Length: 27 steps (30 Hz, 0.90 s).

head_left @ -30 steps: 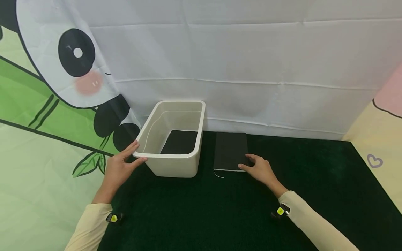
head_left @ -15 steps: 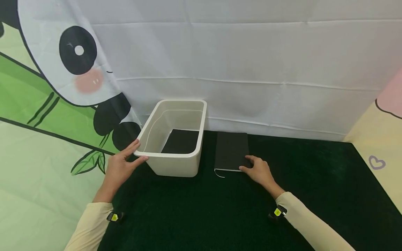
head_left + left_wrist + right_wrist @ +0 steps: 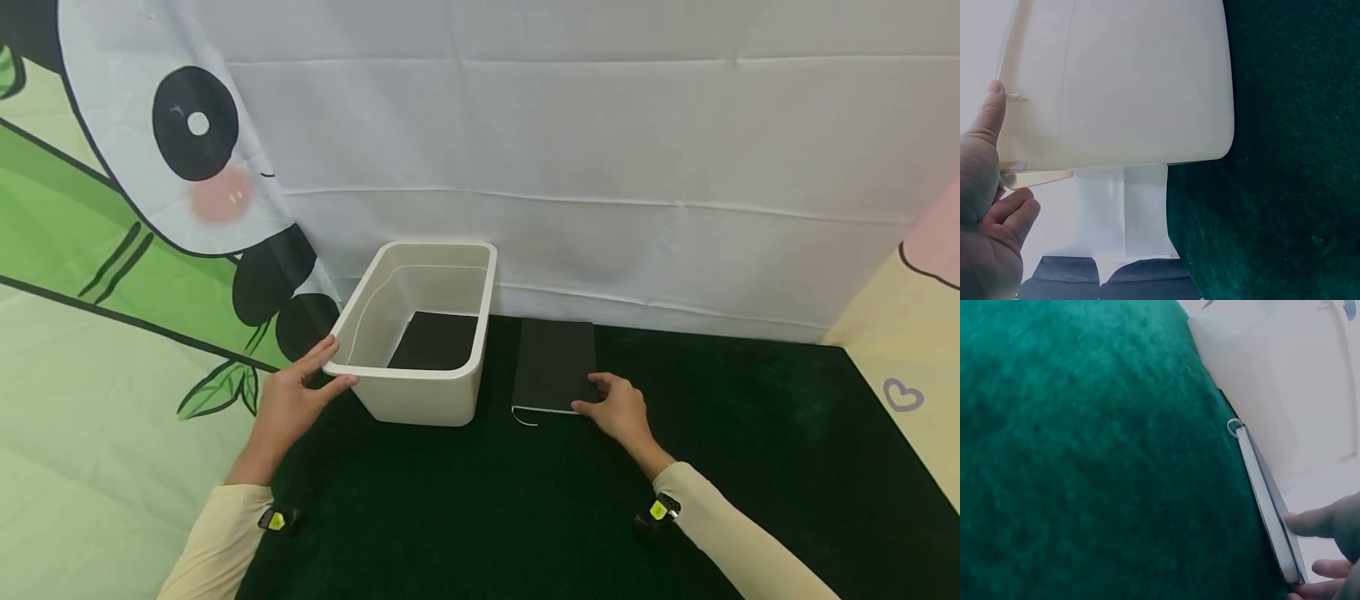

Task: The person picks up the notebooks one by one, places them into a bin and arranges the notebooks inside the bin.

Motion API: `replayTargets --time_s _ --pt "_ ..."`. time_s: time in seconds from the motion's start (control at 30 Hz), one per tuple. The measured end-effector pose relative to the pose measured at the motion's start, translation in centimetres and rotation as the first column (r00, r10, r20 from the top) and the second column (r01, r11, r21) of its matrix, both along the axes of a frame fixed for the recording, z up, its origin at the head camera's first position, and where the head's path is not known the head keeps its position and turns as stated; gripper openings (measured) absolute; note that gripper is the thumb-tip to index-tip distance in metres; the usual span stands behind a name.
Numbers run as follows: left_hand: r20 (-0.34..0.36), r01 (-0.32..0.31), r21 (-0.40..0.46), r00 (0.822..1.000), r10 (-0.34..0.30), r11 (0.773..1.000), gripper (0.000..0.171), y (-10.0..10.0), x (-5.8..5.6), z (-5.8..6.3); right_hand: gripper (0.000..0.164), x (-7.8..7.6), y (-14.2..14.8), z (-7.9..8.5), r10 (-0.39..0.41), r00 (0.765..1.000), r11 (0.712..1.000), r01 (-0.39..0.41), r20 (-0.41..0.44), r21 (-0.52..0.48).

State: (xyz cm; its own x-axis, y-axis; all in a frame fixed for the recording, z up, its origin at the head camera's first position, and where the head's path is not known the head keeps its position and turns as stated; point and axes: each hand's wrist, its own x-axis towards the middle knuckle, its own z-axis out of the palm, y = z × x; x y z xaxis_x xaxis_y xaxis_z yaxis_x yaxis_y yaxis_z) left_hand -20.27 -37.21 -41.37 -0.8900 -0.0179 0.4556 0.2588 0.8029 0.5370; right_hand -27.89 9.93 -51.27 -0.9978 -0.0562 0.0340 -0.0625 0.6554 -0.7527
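Observation:
My left hand (image 3: 288,410) holds the front-left corner of a cream plastic bin (image 3: 423,400), thumb on the front of the rim and fingers along the left side. In the left wrist view the thumb (image 3: 990,115) lies against the bin. Inside the bin lies a flat black rectangle (image 3: 435,340), which looks like another notebook. To the right, a black notebook (image 3: 553,362) lies on the table with a white ribbon at its front-left corner. My right hand (image 3: 618,410) pinches its front-right corner. The right wrist view shows the thumb (image 3: 1310,522) at the cover and fingertips by the lower edge.
A dark green cloth (image 3: 480,508) covers the table. White fabric (image 3: 570,167) hangs close behind the bin and notebook. A printed panda sheet (image 3: 135,275) runs along the left, and a yellow printed sheet (image 3: 892,358) along the right.
The view shifts slightly. Both hands keep nearly the same places at the bin and the notebook; the right forearm shifts slightly left.

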Motion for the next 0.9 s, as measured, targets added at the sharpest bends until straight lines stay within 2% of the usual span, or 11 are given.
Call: replayTargets --time_s 0.23,0.4,0.6,0.9 --pt "0.017 0.002 0.019 1.0 -0.003 1.0 0.069 0.1 0.0 0.0 0.076 -0.2 -0.4 0.0 0.018 1.0 0.997 -0.019 0.012 0.072" --pt "0.05 -0.004 0.026 0.999 0.002 1.0 0.071 0.2 0.0 0.0 0.074 -0.5 -0.7 -0.1 0.003 1.0 0.995 -0.001 -0.019 0.1" --pt "0.049 -0.008 0.027 0.999 0.006 1.0 0.071 0.1 0.0 0.1 0.066 -0.5 -1.2 -0.3 -0.039 0.998 0.999 0.04 -0.043 0.013" --pt "0.031 -0.019 0.015 0.999 0.019 1.0 0.07 0.0 -0.1 -0.2 0.059 -0.3 -2.1 -0.4 -0.076 0.997 0.996 0.075 -0.01 -0.052"
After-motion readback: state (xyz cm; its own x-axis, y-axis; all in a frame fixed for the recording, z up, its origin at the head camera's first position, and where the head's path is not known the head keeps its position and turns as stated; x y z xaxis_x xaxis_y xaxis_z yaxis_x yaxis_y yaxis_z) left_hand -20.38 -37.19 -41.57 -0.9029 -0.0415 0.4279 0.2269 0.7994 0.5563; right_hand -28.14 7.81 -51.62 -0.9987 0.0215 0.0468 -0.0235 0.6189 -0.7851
